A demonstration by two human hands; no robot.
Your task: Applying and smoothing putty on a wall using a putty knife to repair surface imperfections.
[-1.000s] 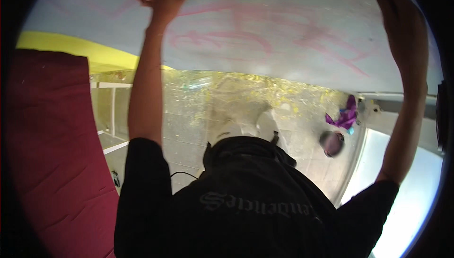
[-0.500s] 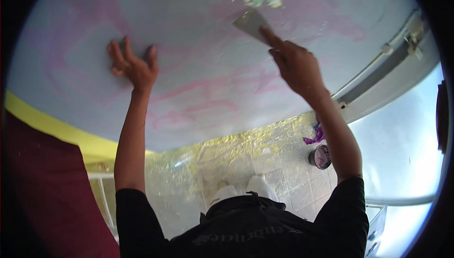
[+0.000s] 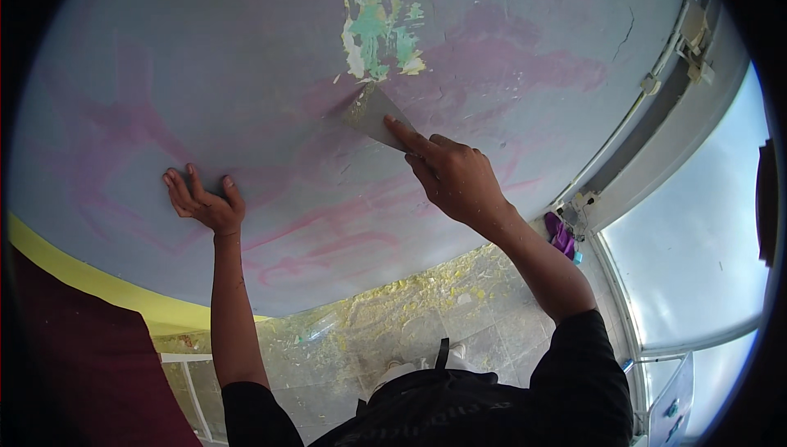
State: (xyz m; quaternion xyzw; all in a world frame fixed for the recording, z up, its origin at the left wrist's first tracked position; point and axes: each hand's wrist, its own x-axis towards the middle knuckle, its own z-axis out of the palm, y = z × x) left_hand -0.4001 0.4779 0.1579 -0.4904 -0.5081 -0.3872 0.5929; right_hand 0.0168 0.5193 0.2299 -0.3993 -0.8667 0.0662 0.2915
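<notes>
My right hand (image 3: 459,176) grips a putty knife (image 3: 375,115), with the index finger laid along its broad metal blade. Pale flakes cling to the blade. Its front edge meets the grey-blue wall (image 3: 270,54) just below a scraped patch (image 3: 381,29), where green and white layers show through. The handle is hidden in my fist. To the left, my left hand (image 3: 206,203) rests against the wall with its fingers spread, holding nothing. Faint pink and purple smears run across the wall around both hands.
Yellow and white paint flakes (image 3: 426,295) litter the tiled floor along the wall's foot. A purple cloth or bag (image 3: 561,234) lies in the right corner. Conduit (image 3: 611,136) runs up the wall near a bright window (image 3: 697,226). A dark red surface (image 3: 74,349) stands at left.
The view has tilted up, so more of the scraped patch shows and both hands appear lower. The black bucket by my right arm is out of sight. My right hand still holds the putty knife.
</notes>
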